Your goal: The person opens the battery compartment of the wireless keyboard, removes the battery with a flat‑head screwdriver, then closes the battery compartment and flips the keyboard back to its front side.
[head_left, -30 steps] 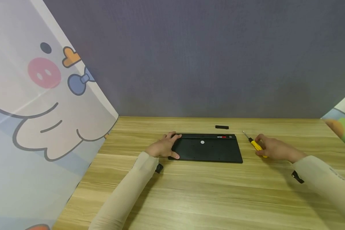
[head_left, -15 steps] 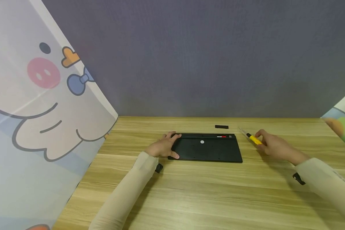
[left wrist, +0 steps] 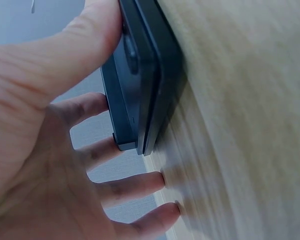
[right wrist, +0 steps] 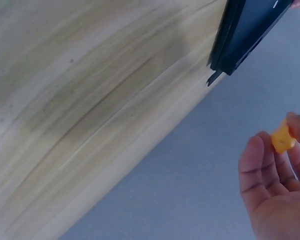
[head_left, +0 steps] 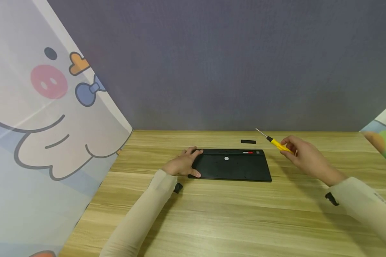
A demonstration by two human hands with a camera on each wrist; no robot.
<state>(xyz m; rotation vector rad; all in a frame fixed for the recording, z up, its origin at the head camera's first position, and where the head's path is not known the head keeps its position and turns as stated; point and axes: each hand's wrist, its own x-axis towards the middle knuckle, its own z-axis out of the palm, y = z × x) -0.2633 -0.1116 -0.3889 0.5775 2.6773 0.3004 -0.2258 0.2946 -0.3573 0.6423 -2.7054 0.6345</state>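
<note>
A black keyboard [head_left: 234,169] lies underside up on the wooden table, a round white sticker on it. Along its far edge, toward the right, a small recess shows a red and white battery [head_left: 248,152]. My left hand [head_left: 183,163] grips the keyboard's left end, thumb at the near edge and fingers spread over the far corner; two fingertips [left wrist: 171,212] reach the table beside it. Raised right of the keyboard, my right hand [head_left: 303,157] pinches the yellow handle of a screwdriver [head_left: 278,144] between thumb and fingers. Its thin metal shaft points up and to the left.
Behind the keyboard lies a small black battery cover [head_left: 248,141]. The wooden table [head_left: 231,217] ends at a grey upright panel [head_left: 225,71] at the back. A cartoon-printed panel [head_left: 35,142] borders the left side.
My right hand has lifted the screwdriver from the table and carried it up and left, its shaft swinging toward the battery cover. The left hand and the keyboard stay as they were.
</note>
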